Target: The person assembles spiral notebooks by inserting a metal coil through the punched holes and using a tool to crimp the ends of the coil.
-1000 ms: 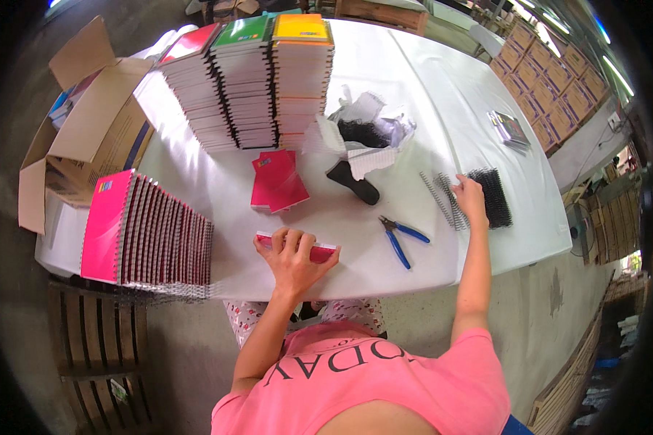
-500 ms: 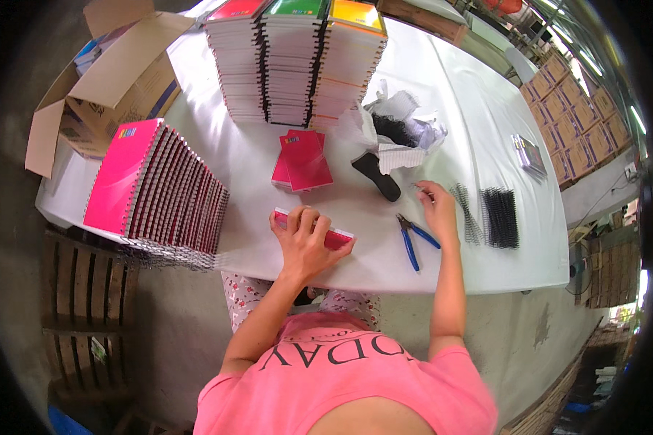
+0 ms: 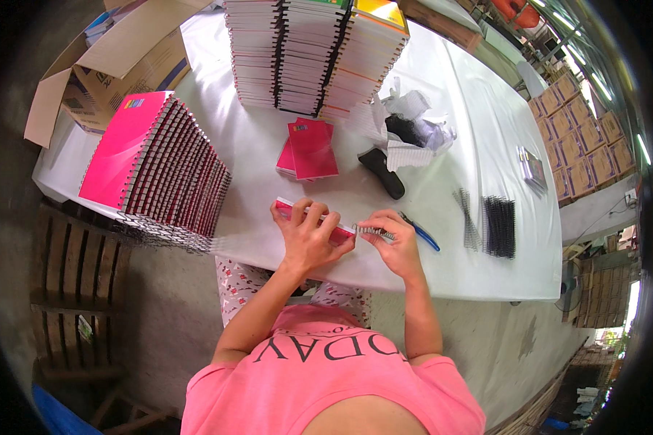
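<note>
A red-covered notebook [image 3: 340, 235] stands on its long edge near the front of the table. Gripping it from above is my left hand [image 3: 306, 228], fingers on the far side and thumb nearer me. My right hand [image 3: 395, 245] pinches a thin grey binding coil [image 3: 375, 231], whose tip meets or nearly meets the notebook's right end. Blue-handled pliers [image 3: 426, 238] lie just beyond my right hand, which covers part of them. Farther off are a small pile of red notebooks [image 3: 313, 152] and a dark elongated object [image 3: 382, 174] of unclear kind.
Bound red notebooks [image 3: 123, 156] fan out at left beside an open carton [image 3: 134, 69]. Tall notebook stacks [image 3: 308, 61] stand at the back. Crumpled wrapping [image 3: 413, 148] holds dark coils. Grey coils [image 3: 471, 226] and black coils [image 3: 499, 228] lie at right.
My right hand has come left from beside the coils to the notebook's right end, bringing the grey coil. It now covers part of the pliers. My left hand keeps its grip.
</note>
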A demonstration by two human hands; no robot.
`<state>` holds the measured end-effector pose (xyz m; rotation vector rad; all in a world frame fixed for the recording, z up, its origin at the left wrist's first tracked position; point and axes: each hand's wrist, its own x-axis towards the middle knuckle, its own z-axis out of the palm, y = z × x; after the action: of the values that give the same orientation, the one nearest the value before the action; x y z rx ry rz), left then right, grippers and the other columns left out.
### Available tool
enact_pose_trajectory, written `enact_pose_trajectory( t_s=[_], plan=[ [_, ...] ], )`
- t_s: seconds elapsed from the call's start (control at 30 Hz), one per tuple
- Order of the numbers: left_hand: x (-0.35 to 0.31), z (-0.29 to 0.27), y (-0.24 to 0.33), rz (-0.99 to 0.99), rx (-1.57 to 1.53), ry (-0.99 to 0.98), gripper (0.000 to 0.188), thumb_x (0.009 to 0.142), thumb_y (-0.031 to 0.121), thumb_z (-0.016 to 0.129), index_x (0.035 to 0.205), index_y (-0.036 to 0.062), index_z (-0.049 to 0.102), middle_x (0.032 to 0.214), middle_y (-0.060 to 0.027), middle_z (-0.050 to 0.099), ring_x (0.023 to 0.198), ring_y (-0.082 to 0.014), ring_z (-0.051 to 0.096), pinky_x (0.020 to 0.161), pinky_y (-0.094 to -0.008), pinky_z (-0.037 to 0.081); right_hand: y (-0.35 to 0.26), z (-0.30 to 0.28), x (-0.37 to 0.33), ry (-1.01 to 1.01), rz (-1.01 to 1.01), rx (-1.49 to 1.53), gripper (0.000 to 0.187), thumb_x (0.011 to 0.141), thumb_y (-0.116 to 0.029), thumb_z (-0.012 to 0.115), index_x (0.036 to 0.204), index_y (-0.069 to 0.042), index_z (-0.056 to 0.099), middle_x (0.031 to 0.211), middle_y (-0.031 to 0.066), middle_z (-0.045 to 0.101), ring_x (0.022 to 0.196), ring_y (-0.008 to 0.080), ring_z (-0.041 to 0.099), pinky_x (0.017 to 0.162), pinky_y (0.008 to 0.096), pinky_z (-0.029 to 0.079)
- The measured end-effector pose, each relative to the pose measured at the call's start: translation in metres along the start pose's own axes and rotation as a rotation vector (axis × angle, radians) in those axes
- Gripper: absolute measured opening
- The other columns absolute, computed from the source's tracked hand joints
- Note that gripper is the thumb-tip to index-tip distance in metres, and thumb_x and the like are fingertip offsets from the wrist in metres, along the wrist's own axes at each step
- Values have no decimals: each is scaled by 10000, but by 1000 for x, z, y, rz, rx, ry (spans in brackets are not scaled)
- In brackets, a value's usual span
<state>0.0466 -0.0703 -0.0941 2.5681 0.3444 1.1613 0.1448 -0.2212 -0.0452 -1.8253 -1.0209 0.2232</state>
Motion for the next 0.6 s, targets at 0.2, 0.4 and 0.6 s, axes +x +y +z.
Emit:
enact_pose_trajectory(
  t_s=[0.2,0.4,0.6],
  plan=[
    [3,-2,2,-40,55,-96,447,567,463,760,857,162,602,948,3,515,1011,-220,456,878,-549,243,12,-1,-2,-86,82,285,217,737,31,698,939,-49,694,902,56,618,782,110,582,654,248,475],
    [4,-16,-8,37,-13,-163,519,613,532,729,942,160,575,967,-12,504,1022,-227,451,866,-531,263,-21,-15,4,-274,577,250,206,810,-73,680,1014,-44,665,861,53,614,653,86,543,523,245,442],
    [2,-19,-10,42,11,-194,437,656,486,717,897,146,588,866,-22,471,975,-227,459,871,-522,277,-2,-3,3,-117,-164,-94,235,881,-181,614,1065,-36,628,788,92,607,627,120,543,533,234,442]
  ],
)
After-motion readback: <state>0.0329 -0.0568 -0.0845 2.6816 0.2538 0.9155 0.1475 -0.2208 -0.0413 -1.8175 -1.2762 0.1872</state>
